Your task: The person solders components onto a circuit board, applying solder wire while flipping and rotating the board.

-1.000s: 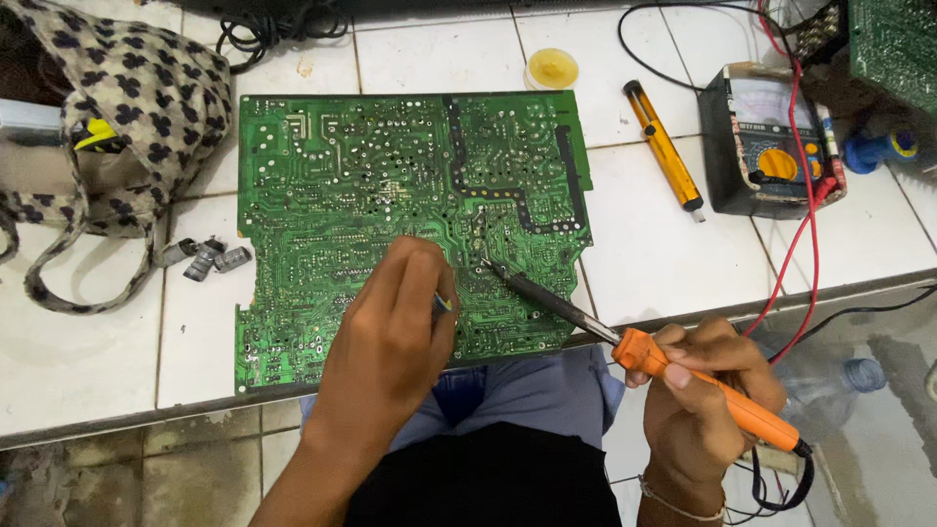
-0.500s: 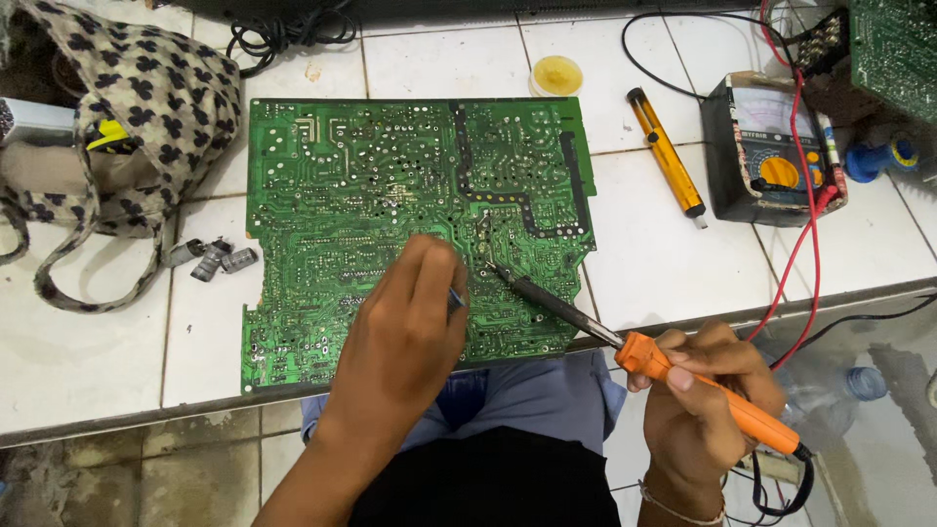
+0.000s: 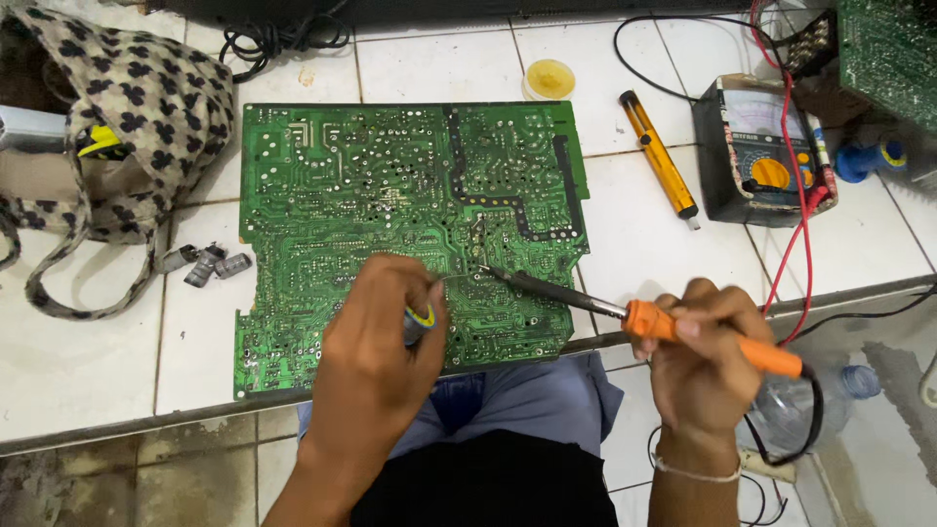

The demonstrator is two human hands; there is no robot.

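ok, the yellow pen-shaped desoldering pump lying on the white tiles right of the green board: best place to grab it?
Take the yellow pen-shaped desoldering pump around the middle of its barrel, coming from above. It lies flat on the white tiled bench, slanting from upper left to lower right, with bare tile along both long sides. Fingers should close across the barrel; the ends are narrower and would probably slip.

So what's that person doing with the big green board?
A person sits at a white tiled bench with a large green circuit board lying solder side up. The right hand holds an orange-handled soldering iron, its tip resting on a spot near the middle of the board. The left hand feeds a thin wire to that same spot and holds a small spool. A yellow desoldering pump, a meter and a patterned bag lie nearby.
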